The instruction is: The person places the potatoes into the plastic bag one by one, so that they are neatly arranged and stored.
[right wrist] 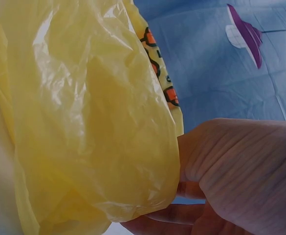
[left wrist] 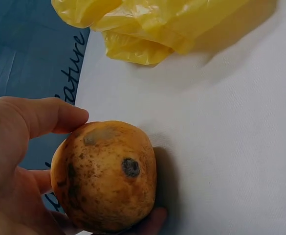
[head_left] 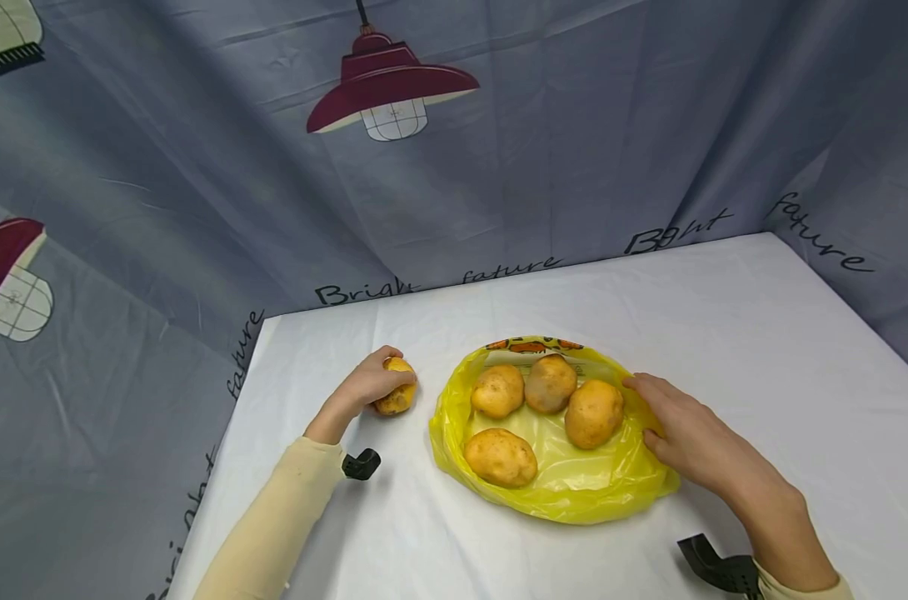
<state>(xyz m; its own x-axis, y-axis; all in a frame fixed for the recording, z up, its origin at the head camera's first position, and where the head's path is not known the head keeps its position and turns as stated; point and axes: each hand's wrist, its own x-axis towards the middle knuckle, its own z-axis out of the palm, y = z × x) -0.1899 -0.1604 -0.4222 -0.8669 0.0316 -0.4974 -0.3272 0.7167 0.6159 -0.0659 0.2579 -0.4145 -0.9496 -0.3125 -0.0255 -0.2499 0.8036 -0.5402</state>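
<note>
My left hand holds a brown-spotted potato left of the bag, with thumb and fingers curled around it. A dark round mark shows on the potato's side. To its right stands a yellow plastic bag, its mouth spread wide and its rim rolled. Several potatoes lie inside it. My right hand grips the bag's right rim; in the right wrist view the yellow plastic hides some of its fingertips.
A white cloth covers the table. Behind and beside it hangs a grey-blue curtain printed with red lamps and black lettering. Black camera mounts stick out from both wrists, near the tabletop.
</note>
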